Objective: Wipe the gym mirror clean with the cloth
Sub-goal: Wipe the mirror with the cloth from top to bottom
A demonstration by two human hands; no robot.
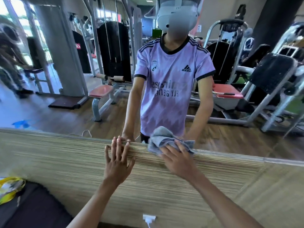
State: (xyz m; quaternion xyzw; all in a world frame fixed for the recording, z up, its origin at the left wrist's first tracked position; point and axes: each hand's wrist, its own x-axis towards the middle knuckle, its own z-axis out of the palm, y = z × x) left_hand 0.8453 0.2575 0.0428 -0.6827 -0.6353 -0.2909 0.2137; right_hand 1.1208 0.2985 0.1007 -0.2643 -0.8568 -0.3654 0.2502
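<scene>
Grey cloth; lilac shirt with black trim and zigzag pattern; tan, finely striped wall panel; yellow bag.

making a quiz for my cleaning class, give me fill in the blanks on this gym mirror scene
The right hand presses a ____ cloth at the bottom of the mirror.
The left hand rests flat on the striped panel and holds ____.
A ____ bag lies at lower left.
Missing: grey; nothing; yellow
</scene>
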